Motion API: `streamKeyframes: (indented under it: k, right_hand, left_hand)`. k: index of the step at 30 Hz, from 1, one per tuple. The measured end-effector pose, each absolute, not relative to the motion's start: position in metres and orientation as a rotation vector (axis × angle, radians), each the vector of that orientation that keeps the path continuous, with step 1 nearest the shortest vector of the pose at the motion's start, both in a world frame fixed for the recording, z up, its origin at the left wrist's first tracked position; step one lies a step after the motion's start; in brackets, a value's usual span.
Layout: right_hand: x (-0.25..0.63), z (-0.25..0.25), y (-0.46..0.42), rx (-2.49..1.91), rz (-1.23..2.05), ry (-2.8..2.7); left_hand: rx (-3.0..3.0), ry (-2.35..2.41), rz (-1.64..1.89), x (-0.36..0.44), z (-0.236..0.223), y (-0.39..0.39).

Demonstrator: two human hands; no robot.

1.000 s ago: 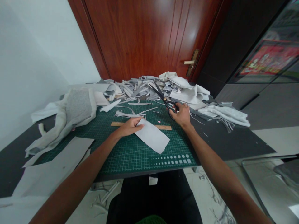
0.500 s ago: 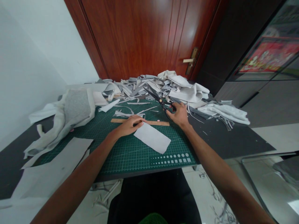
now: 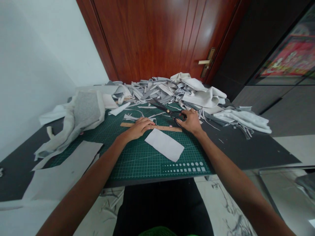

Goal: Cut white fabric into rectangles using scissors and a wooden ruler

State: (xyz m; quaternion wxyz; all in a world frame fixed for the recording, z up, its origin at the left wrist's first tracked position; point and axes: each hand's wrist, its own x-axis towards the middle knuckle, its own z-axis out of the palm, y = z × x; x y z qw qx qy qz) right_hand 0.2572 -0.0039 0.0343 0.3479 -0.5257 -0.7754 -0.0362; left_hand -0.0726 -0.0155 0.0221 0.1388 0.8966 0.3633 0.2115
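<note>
The left hand [image 3: 140,127] has come off the white cloth [image 3: 165,145], which lies on the mat [image 3: 133,160] just below centre frame, and now rests over the ruler [image 3: 163,127]; whether its bent fingers grip anything, I can't tell. Right of centre, the right hand [image 3: 192,121] is closed around the handles of the scissors [image 3: 168,111].

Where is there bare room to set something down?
On the green mat, between the left forearm and the white rectangle; also on the dark tabletop, between the right forearm and the white cloth, apart from tiny scraps. It's crowded toward the door, under the scrap heap, and around the scissors and wooden ruler.
</note>
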Motion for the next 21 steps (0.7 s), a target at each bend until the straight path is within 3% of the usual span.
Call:
streamKeyframes:
  k: [11, 18, 21]
  right_hand:
    - [0.261, 0.034, -0.001, -1.438, -0.118, -1.989]
    - [0.262, 0.033, -0.001, -1.46, -0.148, -2.015]
    - [0.262, 0.032, 0.0, -1.44, -0.151, -1.994]
  left_hand:
    - [2.705, 1.17, 0.483, -0.101, 0.034, -0.012]
    - [2.689, 1.57, 0.322, -0.13, 0.048, -0.012]
    - [2.667, 1.724, 0.426, -0.128, 0.052, -0.013]
